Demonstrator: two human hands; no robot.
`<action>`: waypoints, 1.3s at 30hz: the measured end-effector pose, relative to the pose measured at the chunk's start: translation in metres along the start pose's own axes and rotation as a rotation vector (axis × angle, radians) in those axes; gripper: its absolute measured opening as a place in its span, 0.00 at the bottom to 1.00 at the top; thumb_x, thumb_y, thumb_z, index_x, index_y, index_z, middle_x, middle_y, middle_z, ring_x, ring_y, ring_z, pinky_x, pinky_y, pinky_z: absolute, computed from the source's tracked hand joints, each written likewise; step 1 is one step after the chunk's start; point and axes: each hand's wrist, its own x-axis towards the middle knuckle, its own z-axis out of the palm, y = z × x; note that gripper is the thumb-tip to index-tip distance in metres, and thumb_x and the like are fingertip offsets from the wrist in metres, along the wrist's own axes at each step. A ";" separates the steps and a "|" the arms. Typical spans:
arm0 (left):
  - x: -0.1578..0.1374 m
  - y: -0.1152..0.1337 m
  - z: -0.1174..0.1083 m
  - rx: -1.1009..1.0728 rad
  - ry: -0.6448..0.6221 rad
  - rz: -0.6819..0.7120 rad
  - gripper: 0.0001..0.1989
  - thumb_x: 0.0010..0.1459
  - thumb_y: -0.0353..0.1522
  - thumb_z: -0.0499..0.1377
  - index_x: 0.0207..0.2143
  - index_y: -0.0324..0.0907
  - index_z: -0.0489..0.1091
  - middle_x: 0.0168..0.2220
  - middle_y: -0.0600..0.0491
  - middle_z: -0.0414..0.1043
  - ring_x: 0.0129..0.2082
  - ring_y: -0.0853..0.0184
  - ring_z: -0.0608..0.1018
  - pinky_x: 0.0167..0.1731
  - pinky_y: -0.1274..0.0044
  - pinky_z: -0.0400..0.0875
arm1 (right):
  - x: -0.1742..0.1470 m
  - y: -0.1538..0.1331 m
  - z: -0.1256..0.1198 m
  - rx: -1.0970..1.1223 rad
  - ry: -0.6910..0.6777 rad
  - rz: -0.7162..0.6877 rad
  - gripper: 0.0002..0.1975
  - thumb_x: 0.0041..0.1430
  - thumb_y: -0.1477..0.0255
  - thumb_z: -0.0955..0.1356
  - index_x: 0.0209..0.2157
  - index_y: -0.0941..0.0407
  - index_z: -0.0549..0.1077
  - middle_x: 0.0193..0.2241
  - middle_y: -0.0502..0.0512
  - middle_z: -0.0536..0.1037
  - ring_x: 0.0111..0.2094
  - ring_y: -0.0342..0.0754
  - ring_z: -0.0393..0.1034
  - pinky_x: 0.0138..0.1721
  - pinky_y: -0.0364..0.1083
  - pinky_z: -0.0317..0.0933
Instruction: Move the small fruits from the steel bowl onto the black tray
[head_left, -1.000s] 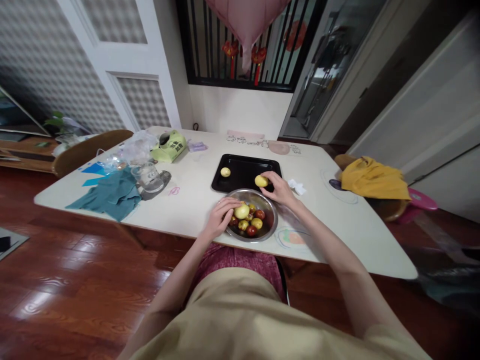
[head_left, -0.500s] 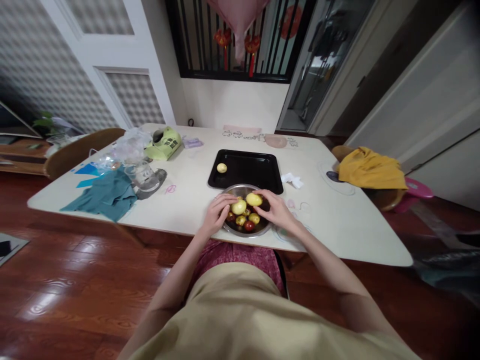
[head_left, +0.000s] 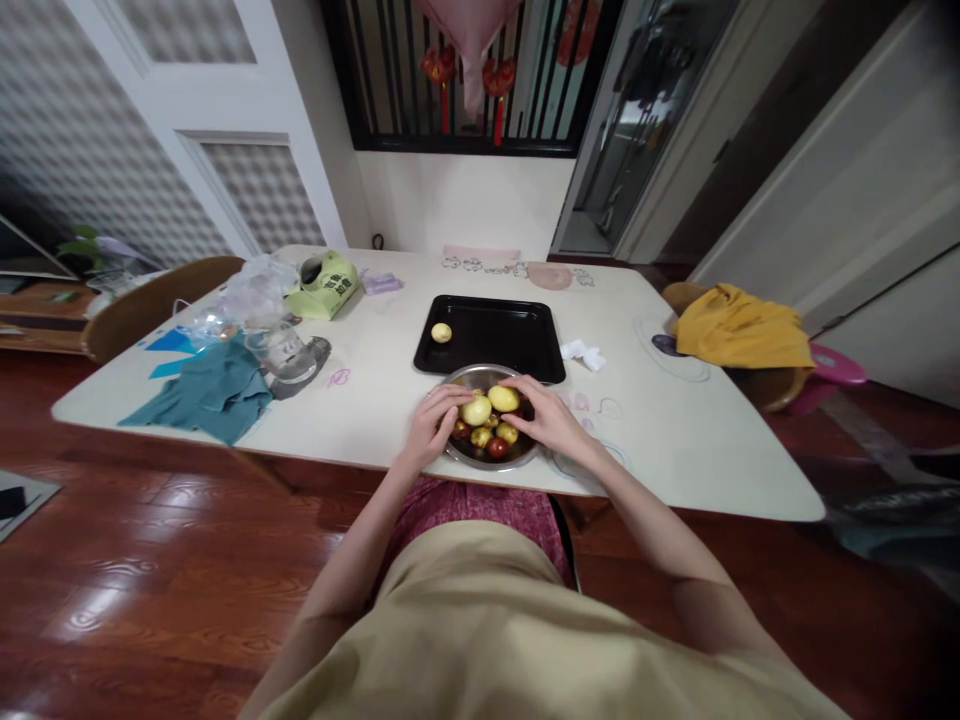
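A round metal bowl [head_left: 491,466] stands at the near table edge, holding several small fruits, some yellow-green and some dark red. My left hand [head_left: 435,420] reaches in over its left side, with curved fingers and thumb round a pale yellow round fruit [head_left: 476,410]. From the right, my right hand [head_left: 551,415] grips an oval yellow fruit [head_left: 503,399] between fingers and thumb. The two fruits are side by side above the smaller ones. Behind the bowl lies a black baking tray [head_left: 502,335], with one pale yellow fruit [head_left: 441,333] at its left.
On the left of the white table [head_left: 375,400] are a teal cloth [head_left: 217,390], a clear plastic jug [head_left: 281,345], crumpled plastic bags [head_left: 255,285] and a green carton [head_left: 330,285]. A crumpled tissue [head_left: 583,354] lies beside the tray. Yellow cloth [head_left: 742,325] drapes a chair on the right.
The whole view shifts slightly as the head moves. Both hands keep their places at the bowl, and the fruits stay nearly as they were.
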 end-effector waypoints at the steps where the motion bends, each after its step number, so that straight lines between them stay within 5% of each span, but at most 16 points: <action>1: 0.000 0.000 0.000 0.003 0.000 0.000 0.18 0.76 0.35 0.49 0.52 0.43 0.78 0.51 0.43 0.81 0.55 0.57 0.79 0.58 0.58 0.71 | 0.000 -0.001 0.000 0.000 0.008 -0.003 0.21 0.68 0.65 0.71 0.60 0.50 0.69 0.56 0.61 0.77 0.58 0.60 0.73 0.60 0.61 0.70; 8: -0.001 -0.004 -0.002 0.009 0.026 -0.016 0.17 0.76 0.37 0.50 0.52 0.43 0.78 0.51 0.43 0.81 0.55 0.57 0.79 0.58 0.58 0.73 | -0.016 -0.007 -0.001 -0.020 0.154 0.013 0.16 0.71 0.64 0.68 0.58 0.49 0.72 0.55 0.60 0.78 0.58 0.58 0.73 0.61 0.61 0.70; 15: 0.028 -0.034 -0.026 0.163 0.235 -0.087 0.13 0.74 0.34 0.53 0.50 0.44 0.77 0.50 0.45 0.80 0.54 0.59 0.80 0.57 0.62 0.76 | -0.051 0.000 0.006 -0.125 0.413 0.044 0.12 0.72 0.67 0.66 0.53 0.50 0.77 0.51 0.61 0.80 0.53 0.57 0.76 0.56 0.60 0.74; 23: 0.090 -0.107 -0.045 0.463 -0.088 -0.134 0.17 0.66 0.28 0.58 0.56 0.43 0.73 0.59 0.41 0.72 0.61 0.53 0.75 0.65 0.56 0.69 | -0.059 0.003 0.026 -0.125 0.402 -0.015 0.15 0.75 0.69 0.62 0.55 0.51 0.77 0.56 0.62 0.80 0.58 0.57 0.75 0.59 0.61 0.73; 29: 0.116 -0.157 -0.045 0.495 -0.344 -0.231 0.21 0.61 0.26 0.60 0.57 0.40 0.73 0.65 0.38 0.68 0.66 0.50 0.71 0.69 0.51 0.63 | -0.058 0.004 0.028 -0.098 0.433 0.033 0.15 0.75 0.67 0.62 0.52 0.51 0.78 0.55 0.62 0.80 0.58 0.59 0.75 0.59 0.64 0.73; 39: 0.131 -0.168 -0.049 0.504 -0.471 -0.255 0.21 0.55 0.21 0.62 0.51 0.41 0.80 0.58 0.40 0.74 0.60 0.49 0.74 0.65 0.50 0.66 | -0.056 0.003 0.028 -0.113 0.463 -0.001 0.13 0.75 0.69 0.62 0.47 0.53 0.79 0.53 0.63 0.80 0.57 0.58 0.75 0.57 0.62 0.74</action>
